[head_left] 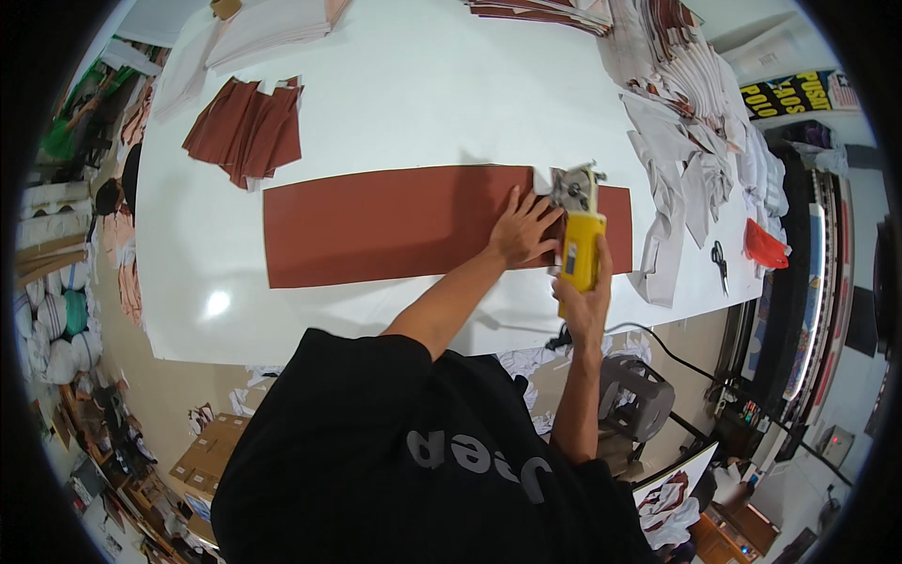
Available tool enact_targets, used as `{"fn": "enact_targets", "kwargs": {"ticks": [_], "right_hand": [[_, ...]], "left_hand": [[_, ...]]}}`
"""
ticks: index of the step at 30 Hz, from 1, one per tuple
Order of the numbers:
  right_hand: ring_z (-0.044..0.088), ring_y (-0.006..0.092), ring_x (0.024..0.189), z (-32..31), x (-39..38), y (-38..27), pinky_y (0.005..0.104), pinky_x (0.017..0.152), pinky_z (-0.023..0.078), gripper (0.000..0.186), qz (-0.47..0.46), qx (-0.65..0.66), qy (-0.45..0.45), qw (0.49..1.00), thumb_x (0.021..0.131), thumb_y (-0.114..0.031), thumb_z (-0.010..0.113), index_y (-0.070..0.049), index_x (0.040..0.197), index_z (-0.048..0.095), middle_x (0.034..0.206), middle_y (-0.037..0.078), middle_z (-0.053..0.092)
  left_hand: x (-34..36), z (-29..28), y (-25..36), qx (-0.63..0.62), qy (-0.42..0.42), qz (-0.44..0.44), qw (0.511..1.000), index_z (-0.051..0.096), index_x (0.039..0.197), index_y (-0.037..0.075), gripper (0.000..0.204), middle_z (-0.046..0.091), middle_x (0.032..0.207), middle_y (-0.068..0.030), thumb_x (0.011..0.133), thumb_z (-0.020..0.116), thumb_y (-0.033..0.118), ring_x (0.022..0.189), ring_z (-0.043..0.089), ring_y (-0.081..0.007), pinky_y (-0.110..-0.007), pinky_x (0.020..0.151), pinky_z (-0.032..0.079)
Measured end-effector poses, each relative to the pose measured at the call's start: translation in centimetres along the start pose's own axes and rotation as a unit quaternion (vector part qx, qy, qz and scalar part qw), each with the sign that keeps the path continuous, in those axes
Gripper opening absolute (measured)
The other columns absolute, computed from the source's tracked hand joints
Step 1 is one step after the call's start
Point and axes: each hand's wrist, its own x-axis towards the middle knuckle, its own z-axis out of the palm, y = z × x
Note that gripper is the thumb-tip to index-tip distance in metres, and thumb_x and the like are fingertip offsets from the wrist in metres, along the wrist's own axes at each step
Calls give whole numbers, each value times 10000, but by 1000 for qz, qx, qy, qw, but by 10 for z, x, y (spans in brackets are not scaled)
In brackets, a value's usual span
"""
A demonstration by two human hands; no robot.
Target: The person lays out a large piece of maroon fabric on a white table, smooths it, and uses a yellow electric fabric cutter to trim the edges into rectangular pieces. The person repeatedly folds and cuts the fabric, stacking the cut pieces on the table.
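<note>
A long piece of reddish-brown fabric [376, 226] lies flat across the white table. My left hand [522, 231] presses down on it near its right part, palm down with the fingers spread. My right hand [588, 296] is wrapped round the yellow body of a hand-held electric fabric cutter [582, 246]. The cutter's metal head points away from me and sits over the fabric, just right of my left fingertips. Left of the head, a notch of white shows at the fabric's far edge. The blade itself cannot be made out.
The cutter's black cord [667, 350] runs off the table's near edge to the right. Black scissors [720, 267] and a red bag-like item [766, 244] lie at the right. Brown cut pieces [249, 132] lie at the far left, white scraps [662, 226] at the right. A grey stool [637, 395] stands below.
</note>
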Motion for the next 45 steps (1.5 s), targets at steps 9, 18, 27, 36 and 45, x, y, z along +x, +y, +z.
{"fn": "enact_targets", "kwargs": {"ticks": [9, 18, 27, 36, 45], "right_hand": [[621, 340, 1357, -26, -123, 98, 417, 1129, 515, 984, 39, -81, 6, 996, 771, 104, 732, -132, 1681, 441, 1596, 209, 546], [643, 473, 1198, 33, -163, 112, 519, 1040, 533, 809, -7, -217, -45, 975, 840, 3, 725, -149, 1610, 528, 1256, 269, 638], [638, 493, 1203, 48, -144, 111, 528, 1035, 543, 821, -18, -237, -44, 970, 867, -8, 728, -157, 1635, 479, 1266, 274, 630], [637, 486, 1233, 58, -131, 109, 524, 1053, 538, 845, -23, -231, -39, 972, 834, 20, 702, -152, 1632, 485, 1294, 275, 641], [642, 479, 1170, 71, -96, 99, 541, 1041, 529, 915, -47, -242, -44, 968, 820, 3, 699, -178, 1671, 417, 1240, 277, 641]], "left_hand": [[-110, -84, -88, -18, 69, -107, 992, 501, 1612, 71, 652, 380, 1747, -154, 1054, 660, 369, 1653, 260, -384, -657, 1314, 172], [-315, -151, -177, 159, 129, -266, 942, 388, 1687, 50, 718, 287, 1794, -161, 1110, 565, 439, 1674, 206, -373, -646, 1332, 108], [-334, -144, -174, 172, 118, -292, 933, 352, 1698, 41, 720, 282, 1791, -178, 1130, 518, 451, 1665, 216, -390, -652, 1327, 127], [-334, -148, -171, 171, 111, -302, 931, 375, 1687, 38, 713, 301, 1787, -166, 1129, 518, 457, 1662, 230, -385, -640, 1333, 128], [-331, -150, -169, 171, 107, -313, 928, 376, 1683, 25, 722, 308, 1782, -163, 1127, 520, 463, 1665, 221, -374, -633, 1341, 125]]}}
